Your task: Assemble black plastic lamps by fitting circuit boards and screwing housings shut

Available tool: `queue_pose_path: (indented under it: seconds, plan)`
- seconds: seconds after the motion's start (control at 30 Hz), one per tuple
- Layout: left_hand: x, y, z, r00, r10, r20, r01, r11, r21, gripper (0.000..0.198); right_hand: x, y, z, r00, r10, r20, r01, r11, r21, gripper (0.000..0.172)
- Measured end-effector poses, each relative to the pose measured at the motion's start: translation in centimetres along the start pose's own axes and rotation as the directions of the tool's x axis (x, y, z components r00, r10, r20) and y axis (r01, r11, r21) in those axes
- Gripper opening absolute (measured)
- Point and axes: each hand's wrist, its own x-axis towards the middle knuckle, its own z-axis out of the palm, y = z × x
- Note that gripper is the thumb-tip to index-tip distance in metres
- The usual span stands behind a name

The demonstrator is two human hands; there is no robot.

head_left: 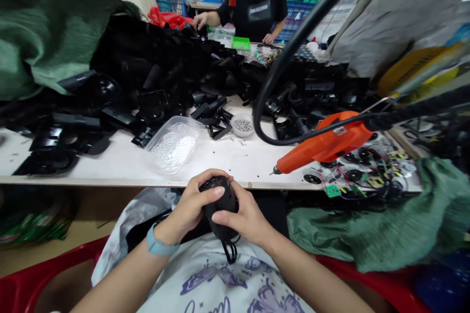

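Note:
Both hands grip a black rounded cylindrical casing (225, 201), which looks like a small portable speaker, above my lap at the table's front edge. A black cord loop (230, 251) dangles from its lower end. My left hand (200, 200) wraps its left and upper side, the thumb lying across the front. On the right side my right hand (244, 212) closes round it, thumb pressed on the lower front. The fingers behind the casing are hidden. Just beyond the hands are a clear plastic tub (172, 144) and a small bowl of screws (243, 125).
An orange electric screwdriver (325, 139) hangs at the right on a thick black cable (262, 93). Speaker cones and wired circuit boards (352, 176) lie beneath it. Black plastic parts (147, 73) pile across the white table (121, 166). A person (257, 10) works opposite, one hand on a black part.

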Motion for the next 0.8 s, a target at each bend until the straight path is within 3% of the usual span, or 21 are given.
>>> queue_pose_path:
  seconds: [0.07, 0.1, 0.13, 0.17, 0.2, 0.23, 0.27, 0.3, 0.37, 0.4, 0.43, 0.53, 0.67, 0.8]
  plan:
    - [0.6, -0.6, -0.4, 0.998, -0.067, -0.011, 0.064, 0.986, -0.154, 0.037, -1.2, -0.5, -0.5, 0.996, -0.047, -0.072, 0.042, 0.997, -0.064, 0.065]
    - [0.7, -0.9, -0.7, 0.995, -0.100, -0.023, 0.092, 0.971, -0.221, 0.038, -2.1, -0.9, -1.2, 0.970, -0.150, -0.192, 0.127, 0.984, -0.127, 0.060]
    - [0.9, -1.1, -0.9, 0.990, -0.137, -0.039, 0.121, 0.950, -0.288, 0.038, -2.9, -1.3, -2.2, 0.888, -0.294, -0.354, 0.226, 0.949, -0.220, 0.054]
    - [1.0, -1.4, -1.1, 0.983, -0.176, -0.052, 0.147, 0.926, -0.348, 0.037, -3.7, -1.8, -3.5, 0.699, -0.450, -0.556, 0.319, 0.892, -0.320, 0.048]
    - [1.0, -1.5, -1.3, 0.976, -0.208, -0.057, 0.169, 0.904, -0.393, 0.037, -4.2, -2.2, -5.0, 0.398, -0.589, -0.703, 0.391, 0.802, -0.452, 0.045]
    - [1.1, -1.6, -1.4, 0.971, -0.233, -0.058, 0.188, 0.886, -0.424, 0.036, -4.4, -2.7, -6.7, 0.234, -0.622, -0.747, 0.372, 0.767, -0.522, 0.050]
    - [1.2, -1.7, -1.4, 0.966, -0.254, -0.052, 0.206, 0.874, -0.441, 0.035, -4.2, -3.2, -8.3, 0.179, -0.603, -0.777, 0.379, 0.771, -0.511, 0.057]
    - [1.3, -1.8, -1.3, 0.962, -0.271, -0.042, 0.224, 0.866, -0.447, 0.034, -3.8, -3.6, -9.7, 0.290, -0.557, -0.778, 0.402, 0.809, -0.429, 0.061]
    - [1.4, -1.9, -0.7, 0.954, -0.299, -0.020, 0.259, 0.858, -0.443, 0.032, -2.2, -4.6, -11.8, 0.598, -0.398, -0.695, 0.380, 0.905, -0.191, 0.057]
    - [1.5, -2.0, -0.4, 0.952, -0.305, -0.020, 0.266, 0.861, -0.434, 0.031, -1.4, -5.1, -12.3, 0.696, -0.319, -0.643, 0.340, 0.935, -0.095, 0.048]
    - [1.5, -2.0, 0.0, 0.953, -0.302, -0.028, 0.264, 0.870, -0.416, 0.030, -0.5, -5.7, -12.5, 0.754, -0.256, -0.605, 0.306, 0.952, -0.022, 0.039]
    - [1.5, -2.3, 0.9, 0.959, -0.271, -0.078, 0.230, 0.912, -0.339, 0.029, 1.1, -7.8, -11.4, 0.794, -0.200, -0.573, 0.328, 0.936, 0.127, 0.026]
    - [1.3, -2.9, 1.4, 0.943, -0.297, -0.148, 0.239, 0.918, -0.317, 0.027, 1.4, -9.6, -7.8, 0.776, -0.268, -0.570, 0.499, 0.815, 0.295, 0.038]
    - [1.3, -3.0, 1.7, 0.936, -0.297, -0.187, 0.232, 0.923, -0.307, 0.025, 1.1, -8.9, -4.3, 0.787, -0.323, -0.525, 0.536, 0.780, 0.323, 0.045]
